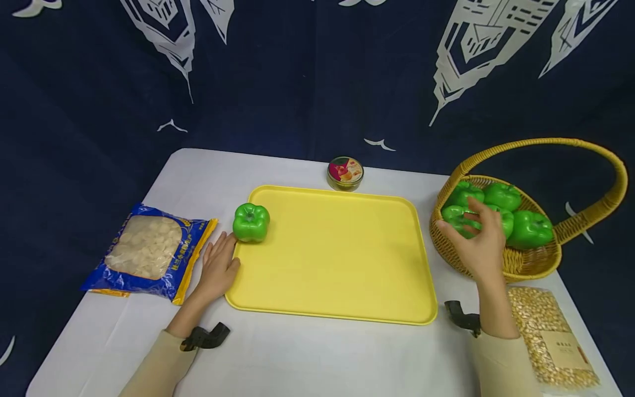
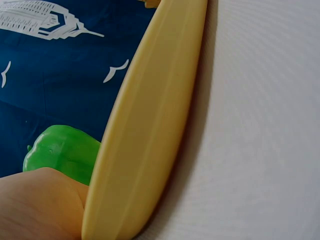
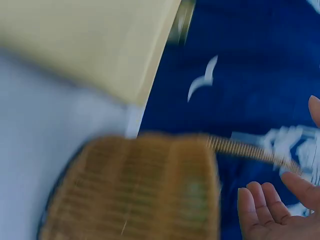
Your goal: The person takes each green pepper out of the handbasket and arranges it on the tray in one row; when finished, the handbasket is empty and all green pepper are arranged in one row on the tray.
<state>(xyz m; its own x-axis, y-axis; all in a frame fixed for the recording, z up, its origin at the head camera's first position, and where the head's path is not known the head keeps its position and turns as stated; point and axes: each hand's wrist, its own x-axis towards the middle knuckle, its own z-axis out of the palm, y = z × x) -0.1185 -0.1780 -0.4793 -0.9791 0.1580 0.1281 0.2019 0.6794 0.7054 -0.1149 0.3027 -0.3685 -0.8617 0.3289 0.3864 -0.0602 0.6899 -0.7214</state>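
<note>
My left hand (image 1: 218,267) rests on the table against the left edge of the yellow tray (image 1: 327,259), fingers straight. Just beyond its fingertips a green bell pepper (image 1: 251,223) sits at the tray's upper left corner. In the left wrist view the tray's side (image 2: 145,120) fills the middle, with the pepper (image 2: 62,152) behind the hand (image 2: 42,205). Over the wicker basket (image 1: 536,266) hovers my right hand (image 1: 478,242), thumb and fingers spread and nothing between them. Several green bell peppers (image 1: 531,229) lie in the basket, partly hidden by that hand.
A blue and yellow bag (image 1: 144,251) of pale flakes lies left of the tray. Behind the tray stands a small round tin (image 1: 345,173). A clear bag of yellow kernels (image 1: 550,331) lies in front of the basket, whose tall handle (image 1: 545,143) arches above it.
</note>
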